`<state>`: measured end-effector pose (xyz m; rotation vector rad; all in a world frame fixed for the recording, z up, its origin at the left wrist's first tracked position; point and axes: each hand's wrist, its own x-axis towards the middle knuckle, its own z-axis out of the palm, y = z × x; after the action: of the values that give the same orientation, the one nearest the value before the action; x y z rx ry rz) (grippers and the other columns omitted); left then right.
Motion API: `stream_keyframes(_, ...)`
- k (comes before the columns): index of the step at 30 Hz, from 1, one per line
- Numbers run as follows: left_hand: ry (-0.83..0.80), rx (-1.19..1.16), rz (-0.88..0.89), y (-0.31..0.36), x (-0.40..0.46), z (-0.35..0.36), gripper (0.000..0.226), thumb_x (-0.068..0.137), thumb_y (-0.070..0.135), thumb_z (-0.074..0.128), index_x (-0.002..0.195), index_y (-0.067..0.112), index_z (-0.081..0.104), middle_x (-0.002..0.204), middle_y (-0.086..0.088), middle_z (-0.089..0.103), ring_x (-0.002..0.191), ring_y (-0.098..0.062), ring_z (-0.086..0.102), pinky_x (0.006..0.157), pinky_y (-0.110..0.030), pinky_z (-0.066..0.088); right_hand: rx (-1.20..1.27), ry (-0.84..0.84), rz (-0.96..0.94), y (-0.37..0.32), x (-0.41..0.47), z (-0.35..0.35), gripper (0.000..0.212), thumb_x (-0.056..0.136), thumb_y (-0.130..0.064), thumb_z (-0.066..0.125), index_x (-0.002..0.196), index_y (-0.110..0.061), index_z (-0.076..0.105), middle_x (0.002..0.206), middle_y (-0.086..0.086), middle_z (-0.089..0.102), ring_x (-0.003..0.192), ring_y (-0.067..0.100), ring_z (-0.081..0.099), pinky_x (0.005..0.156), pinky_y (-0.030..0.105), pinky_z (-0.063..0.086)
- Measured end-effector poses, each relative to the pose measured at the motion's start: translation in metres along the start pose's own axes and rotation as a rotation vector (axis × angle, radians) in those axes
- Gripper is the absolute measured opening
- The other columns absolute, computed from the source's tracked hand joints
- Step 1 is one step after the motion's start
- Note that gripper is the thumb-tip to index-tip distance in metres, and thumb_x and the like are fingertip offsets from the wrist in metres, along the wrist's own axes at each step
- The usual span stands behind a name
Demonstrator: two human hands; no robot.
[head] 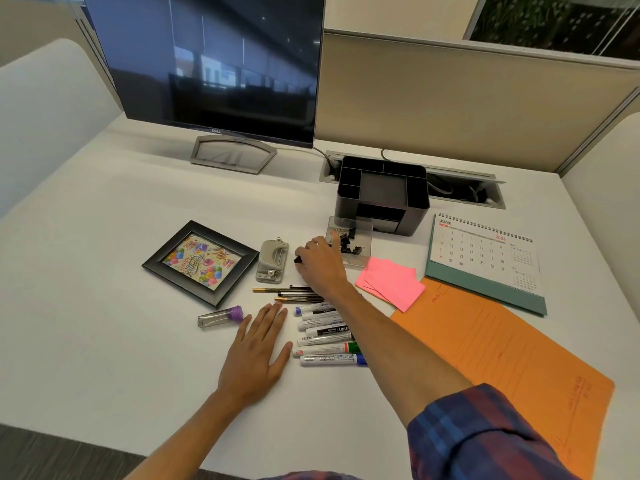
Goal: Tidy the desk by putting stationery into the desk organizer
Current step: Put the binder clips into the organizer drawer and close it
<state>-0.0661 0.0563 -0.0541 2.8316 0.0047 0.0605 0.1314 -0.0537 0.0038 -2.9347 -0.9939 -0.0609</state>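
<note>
- The fingers of the right hand are curled over a small black object on the tabletop, between the hole punch and the clear box of binder clips; it is pinched at the fingertips, and what it is cannot be told.
- The left hand is laid flat and relaxed on the tabletop, nothing being held, just left of the markers.
- The desk organizer is seen behind the clip box, and every visible compartment looks empty, so the task is judged barely started.
- Left to be stowed, as counted: about six whiteboard markers in a row, roughly four slim pens (partly hidden by the right forearm, so the count is uncertain), one purple-capped lead tube, one hole punch, one clip box, and a loose stack of pink sticky notes.
- Also seen, one of each: a framed birthday picture, a desk calendar, an orange folder, a monitor.
</note>
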Motion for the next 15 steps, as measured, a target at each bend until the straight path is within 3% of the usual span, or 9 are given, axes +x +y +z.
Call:
stream_keyframes(7,0.002,0.003,0.008,-0.001,0.0,0.0,0.062,0.098,0.052,0.025,0.154,0.025,0.017,0.162,0.007,0.013,0.148,-0.007,0.008,0.12,-0.034,0.006,0.162,0.319,0.157,0.023,0.003,-0.012,0.025,0.093,-0.036,0.054,0.112,-0.024,0.067,0.11,-0.001,0.067,0.114,0.019,0.054,0.108,0.048,0.015)
stream_keyframes(15,0.014,-0.011,0.023,0.0,-0.001,-0.001,0.063,0.098,0.053,0.023,0.154,0.024,0.018,0.162,0.007,0.013,0.148,-0.006,0.007,0.12,-0.032,0.003,0.22,0.333,0.36,0.058,-0.002,-0.022,0.033,0.092,-0.041,0.055,0.118,-0.021,0.06,0.115,-0.001,0.065,0.113,0.019,0.054,0.105,0.043,0.02)
